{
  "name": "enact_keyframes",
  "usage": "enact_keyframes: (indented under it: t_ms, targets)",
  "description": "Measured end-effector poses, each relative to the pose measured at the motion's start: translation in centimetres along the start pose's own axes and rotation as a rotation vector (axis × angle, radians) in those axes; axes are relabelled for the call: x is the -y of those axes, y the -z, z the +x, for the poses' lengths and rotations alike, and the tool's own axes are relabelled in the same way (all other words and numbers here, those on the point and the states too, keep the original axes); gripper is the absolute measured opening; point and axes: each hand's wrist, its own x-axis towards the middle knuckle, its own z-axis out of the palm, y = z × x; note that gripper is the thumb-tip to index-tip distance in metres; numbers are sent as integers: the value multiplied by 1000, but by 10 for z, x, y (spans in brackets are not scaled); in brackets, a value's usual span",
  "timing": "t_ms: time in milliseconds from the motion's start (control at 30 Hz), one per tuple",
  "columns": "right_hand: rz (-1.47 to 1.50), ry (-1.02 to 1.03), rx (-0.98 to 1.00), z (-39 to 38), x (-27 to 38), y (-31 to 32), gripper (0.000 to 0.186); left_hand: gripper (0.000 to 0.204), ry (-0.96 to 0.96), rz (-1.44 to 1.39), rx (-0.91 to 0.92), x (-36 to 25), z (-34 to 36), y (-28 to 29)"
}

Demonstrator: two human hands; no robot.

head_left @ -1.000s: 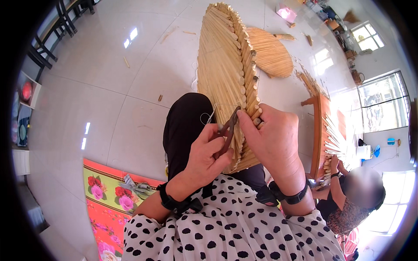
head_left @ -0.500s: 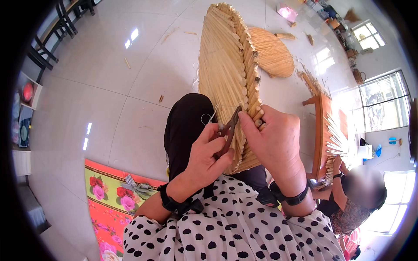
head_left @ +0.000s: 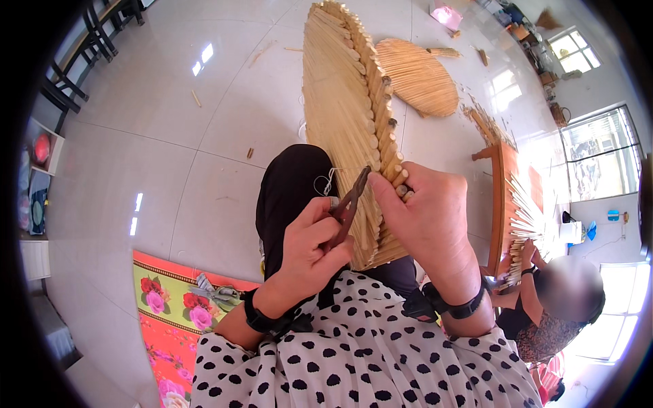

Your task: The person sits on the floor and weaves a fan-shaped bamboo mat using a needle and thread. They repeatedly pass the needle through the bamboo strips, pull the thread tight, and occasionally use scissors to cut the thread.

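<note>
A large round mat of pale plant stalks [head_left: 338, 95] stands tilted across my lap, two layers of stalk ends showing along its edge. My right hand [head_left: 430, 207] is closed around that edge, its thumb on the near face and the other fingers hidden behind. In my left hand [head_left: 314, 234] are rusty pliers [head_left: 347, 209], their tip against the mat beside my right thumb. What the tip grips, if anything, is too small to tell. A loop of white thread [head_left: 322, 183] hangs from the mat above my left hand, near my dark-clad knee [head_left: 292, 183].
Another round stalk mat [head_left: 418, 78] lies on the tiled floor [head_left: 224, 109] beyond mine. At right, a person's hands [head_left: 529, 253] work on stalks at a wooden table [head_left: 502, 197]. A flowered cloth [head_left: 173, 313] lies at lower left, and dark chairs [head_left: 102, 30] stand far left.
The mat has swung a little to the left at its far end. My left hand and the pliers have shifted slightly left and lower. My right hand keeps its hold on the edge.
</note>
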Motion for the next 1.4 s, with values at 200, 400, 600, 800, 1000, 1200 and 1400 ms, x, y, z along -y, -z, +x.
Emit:
enact_keyframes:
  t_ms: [200,400,600,800,1000,1200,1400]
  targets:
    - [-64,18,36,2,6,4,34,13,178,-185,-143,-10,-4,18]
    - [-183,-109,-48,9,-42,23,35,14,145,-109,-289,-26,-20,68]
    - [-145,-8,-264,-3,-25,28,30,21,-15,-15,33,-20,-13,60]
    - [8,524,-248,-4,9,32,33,22,-54,8,155,-38,-8,45]
    - [130,639,-177,-7,4,9,21,20,-145,79,198,-44,-11,42]
    - [55,594,-159,-10,-9,25,21,16,271,253,100,9,-48,111]
    - [41,756,40,-26,-9,39,21,31,914,1126,33,203,-217,216]
